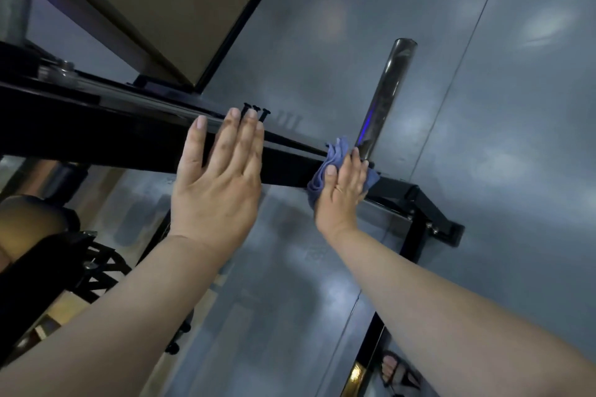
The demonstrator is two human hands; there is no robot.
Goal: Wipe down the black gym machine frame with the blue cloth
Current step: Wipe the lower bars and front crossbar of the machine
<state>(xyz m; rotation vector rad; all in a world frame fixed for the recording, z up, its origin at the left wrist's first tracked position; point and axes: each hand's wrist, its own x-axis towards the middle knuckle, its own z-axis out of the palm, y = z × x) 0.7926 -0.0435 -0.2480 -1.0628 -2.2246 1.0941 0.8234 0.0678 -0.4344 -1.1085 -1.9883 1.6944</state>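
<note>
**Blue cloth held to the black beam beside the chrome peg**

At the far left a tan padded roller [29,219] sits low beneath the machine. Above it a brown flat-sided shape [154,3] with a black edge rises toward the top of the view; I cannot tell whether it is a box. The black gym machine frame [96,135] runs as one long beam from the left edge, sloping down to the right.

The left hand [219,177] lies flat against the near face of the beam, fingers straight and together, grasping nothing. Its fingertips reach the beam's top edge, just beside three black bolts [256,111] standing on the far side.

Further right, the right hand [343,190] holds the blue cloth [337,148] bunched under its palm, thumb and fingers curled onto it, pressing it on the beam. Folds of cloth stick out above and left of the hand. A chrome peg [387,97] stands up from the beam, just beside the cloth.

Beyond it the beam ends at a black foot bracket [432,213]. Open grey floor [483,138] spreads right of the frame, and a sandalled foot [392,367] shows at the bottom
</note>
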